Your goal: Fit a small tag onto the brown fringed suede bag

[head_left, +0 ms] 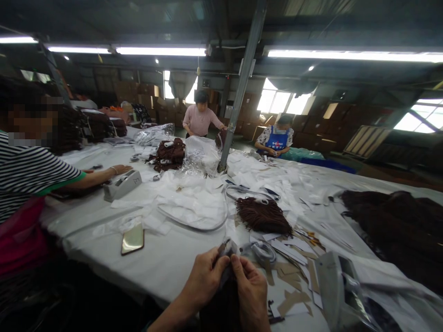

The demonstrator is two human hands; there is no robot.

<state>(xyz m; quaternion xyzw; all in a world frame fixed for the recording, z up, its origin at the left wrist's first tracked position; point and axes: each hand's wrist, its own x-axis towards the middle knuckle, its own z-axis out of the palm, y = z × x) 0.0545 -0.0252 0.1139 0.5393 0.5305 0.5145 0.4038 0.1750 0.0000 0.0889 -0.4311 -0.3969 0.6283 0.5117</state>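
At the table's near edge, my left hand (200,279) and my right hand (252,290) are closed side by side, thumbs almost meeting. Between their fingertips is a pale, crumpled piece (229,248), perhaps thin wrapping; its exact kind is unclear. A dark brown item (219,309) hangs below it, between my wrists, its lower part out of frame. Just beyond my hands a brown fringed bag (263,216) lies flat with a grey strap. A coiled grey strap (263,252) rests near my right hand.
A phone (133,239) lies left of my hands. Cardboard scraps (290,276), scissors (311,239) and a tape dispenser (337,290) are on the right, with dark brown fabric (394,226) beyond. A co-worker's hand (122,169) is beside another dispenser (122,185). A metal post (242,87) rises mid-table.
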